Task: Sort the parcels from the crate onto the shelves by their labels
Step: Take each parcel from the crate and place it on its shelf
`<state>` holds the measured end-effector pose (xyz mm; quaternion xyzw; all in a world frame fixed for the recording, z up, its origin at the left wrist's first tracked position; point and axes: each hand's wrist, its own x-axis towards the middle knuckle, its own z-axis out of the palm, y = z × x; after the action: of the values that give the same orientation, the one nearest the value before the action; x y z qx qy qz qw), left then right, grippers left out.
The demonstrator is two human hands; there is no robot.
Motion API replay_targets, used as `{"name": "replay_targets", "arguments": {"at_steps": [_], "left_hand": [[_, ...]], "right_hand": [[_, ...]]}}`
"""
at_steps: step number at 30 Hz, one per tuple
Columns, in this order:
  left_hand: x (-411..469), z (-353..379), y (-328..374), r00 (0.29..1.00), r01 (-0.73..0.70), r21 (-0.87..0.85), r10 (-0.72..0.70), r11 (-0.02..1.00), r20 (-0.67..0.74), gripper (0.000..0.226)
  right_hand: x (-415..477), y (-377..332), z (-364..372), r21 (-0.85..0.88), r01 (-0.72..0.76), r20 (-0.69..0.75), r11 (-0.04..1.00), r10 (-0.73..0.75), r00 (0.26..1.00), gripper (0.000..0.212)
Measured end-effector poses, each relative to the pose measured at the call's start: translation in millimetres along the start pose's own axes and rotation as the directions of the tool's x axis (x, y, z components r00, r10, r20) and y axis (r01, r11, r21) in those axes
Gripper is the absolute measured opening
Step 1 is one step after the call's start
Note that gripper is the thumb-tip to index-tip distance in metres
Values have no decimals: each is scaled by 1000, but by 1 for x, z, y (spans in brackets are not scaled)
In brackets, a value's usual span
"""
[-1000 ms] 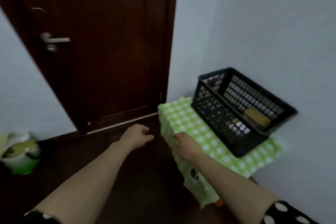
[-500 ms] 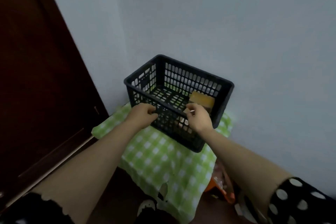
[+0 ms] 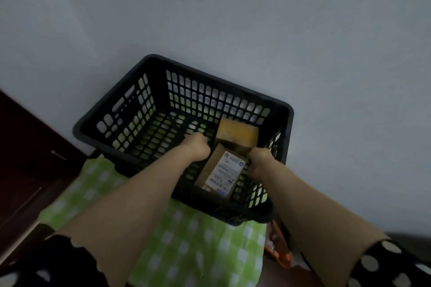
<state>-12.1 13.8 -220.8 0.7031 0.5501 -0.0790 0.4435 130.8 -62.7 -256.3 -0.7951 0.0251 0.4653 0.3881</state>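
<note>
A black plastic crate (image 3: 235, 98) stands on a table with a green checked cloth (image 3: 186, 235), against the wall. Inside lie a brown cardboard parcel (image 3: 221, 170) with a white printed label and, behind it, a yellow parcel (image 3: 238, 134). Both my hands reach down into the crate. My left hand (image 3: 196, 147) grips the brown parcel's far left edge with its fingers curled down. My right hand (image 3: 257, 161) grips the far right edge. The fingertips of both hands are hidden behind the hands.
A plain grey wall (image 3: 233, 18) rises right behind the crate. A dark wooden door (image 3: 25, 158) is at the left. Orange packaging (image 3: 279, 254) lies low at the right of the table.
I have stepped up to the crate and now look down into it. Both hands went from the crate's near rim down inside, to either side of the brown parcel.
</note>
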Motion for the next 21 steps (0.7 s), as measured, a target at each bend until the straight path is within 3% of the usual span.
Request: {"name": "replay_targets", "arguments": {"at_steps": [2,4,7,11,15,17,21], "left_hand": [[28,14,8,996,54,39,-56,998,65,7],[51,25,13,986,89,95,-102,991,135,26],[68,36,21,959,120,187,-163,975,231,33],[84,51,11,900,218,163,-262,962,348,19],[76,35,11,862,303,6,-277,953,425,7],[63,16,12,870,317,-26,-279,948,407,8],[39,-25,8,952,268,-230,-219,936,215,31]], "right_hand": [[11,-6,12,38,-100,57,994,97,994,17],[25,-8,20,-3,-213,111,977,212,971,22],[44,-6,21,-54,-339,127,939,343,931,28],[52,2,23,-111,-425,125,898,437,891,26],[42,-10,32,-150,-368,144,918,389,910,17],[27,-18,35,-149,-328,147,933,349,925,27],[-21,-42,36,-41,-185,145,982,189,971,25]]}}
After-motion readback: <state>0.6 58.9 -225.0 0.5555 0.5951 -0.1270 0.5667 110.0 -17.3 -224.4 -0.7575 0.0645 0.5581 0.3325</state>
